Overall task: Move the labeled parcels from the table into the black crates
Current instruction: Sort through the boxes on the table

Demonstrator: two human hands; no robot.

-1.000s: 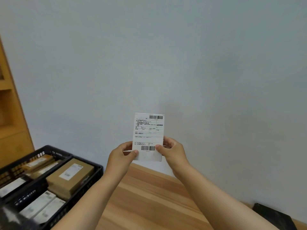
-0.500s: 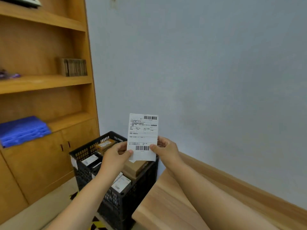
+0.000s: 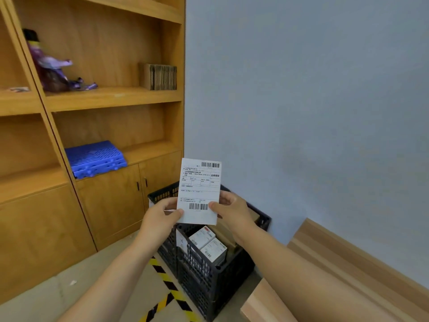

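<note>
I hold a white printed shipping label upright in front of me, barcodes at its top and bottom. My left hand pinches its lower left corner and my right hand pinches its lower right edge. Directly below and behind the label stands a black crate on the floor, with white labeled boxes and a brown parcel inside. The label and my hands hide part of the crate's far rim.
A wooden shelf unit with cabinet doors fills the left; it holds a folded blue crate and a stack of cardboard. The wooden table edge is at the lower right. Yellow-black tape marks the floor.
The view has swung left and down from the bare wall to the shelf unit and crate. Both hands keep holding the label in the same way.
</note>
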